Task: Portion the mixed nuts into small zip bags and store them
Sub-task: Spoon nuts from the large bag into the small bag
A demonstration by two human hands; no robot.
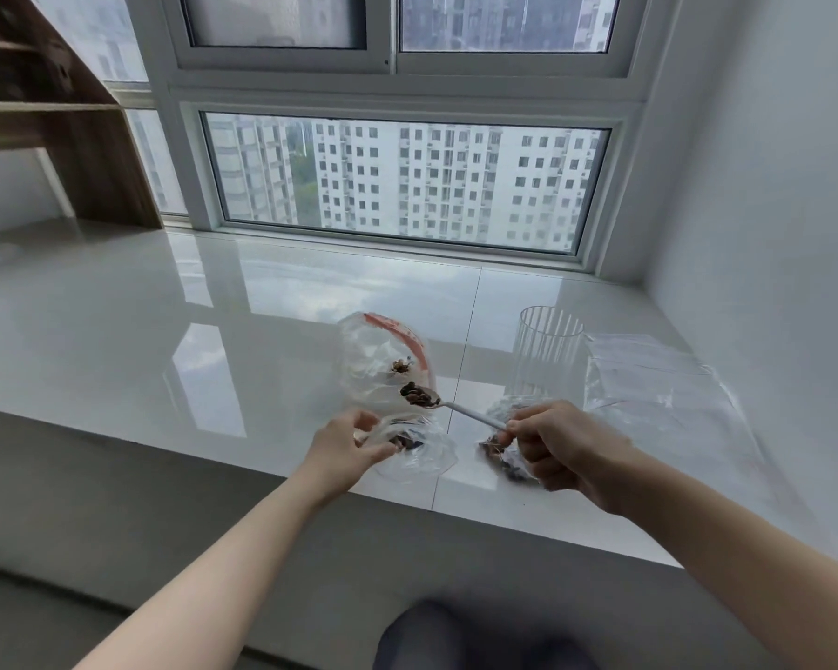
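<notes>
Head view: my right hand (550,442) pinches the spoon (448,406), loaded w/ nuts (417,395), hovering by the mouth of the big red-zip bag (383,360), which looks nearly empty. My left hand (347,444) grips a small zip bag (414,444) w/ a few nuts in it, near the sill (165,340) edge. Another small bag (504,459) w/ nuts sits under my right hand. Spare bags (649,374) flat beside the glass (545,350). I'd say approx. midway; sealing and storing not done. No legible labels.

Both bare forearms outstretched, hands close together: left hand (347,444) fingers curled and pinching, right hand (559,444) clenched.
</notes>
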